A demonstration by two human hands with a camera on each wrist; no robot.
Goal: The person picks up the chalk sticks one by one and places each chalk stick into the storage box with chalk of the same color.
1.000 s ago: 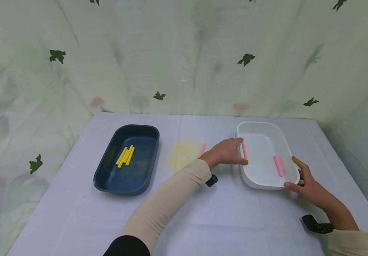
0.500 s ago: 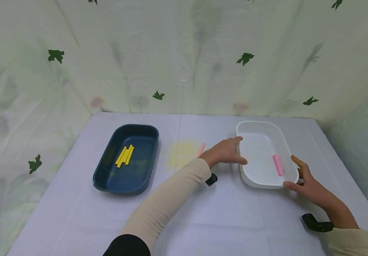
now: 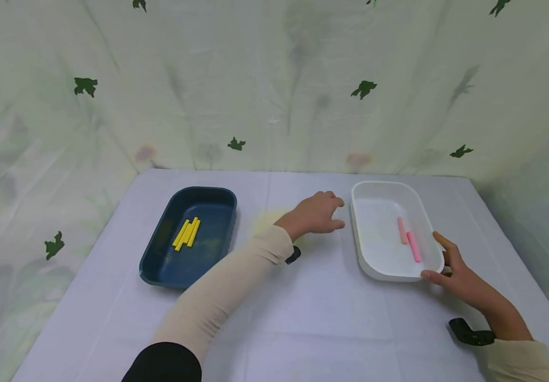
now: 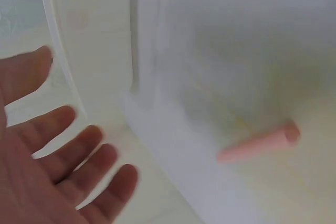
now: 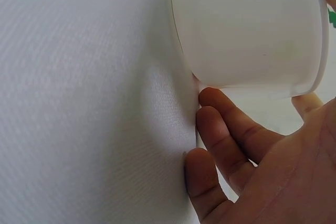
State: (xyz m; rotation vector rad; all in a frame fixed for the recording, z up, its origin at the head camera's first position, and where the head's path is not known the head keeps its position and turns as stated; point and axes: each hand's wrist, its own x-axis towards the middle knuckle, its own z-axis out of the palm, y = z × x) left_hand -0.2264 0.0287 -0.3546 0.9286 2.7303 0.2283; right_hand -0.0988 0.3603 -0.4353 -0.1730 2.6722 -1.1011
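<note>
My left hand [image 3: 316, 213] is over the tablecloth just left of the white tray [image 3: 366, 271], fingers spread and nothing held. Two pink chalk sticks, a paler one [image 3: 402, 231] and a brighter one [image 3: 413, 246], lie side by side in that tray. Another pink chalk stick [image 4: 260, 144] rests on the cloth in the left wrist view; the left hand hides it from the head view. My right hand [image 3: 465, 276] grips the tray's near right corner, thumb at the front rim and a finger along the side. In the right wrist view its other fingers [image 5: 210, 174] curl low beside the wall.
A dark blue tray [image 3: 150, 265] stands at the left with several yellow chalk sticks [image 3: 187, 233] inside. Yellow dust [image 3: 266, 218] marks the white cloth [image 3: 312, 318] between the trays. A patterned curtain [image 3: 274, 79] hangs behind the table.
The pale pink chalk stick, earlier at my left fingers by the tray's left rim, now lies inside the white tray. My left hand has drawn back left. My right hand keeps its grip.
</note>
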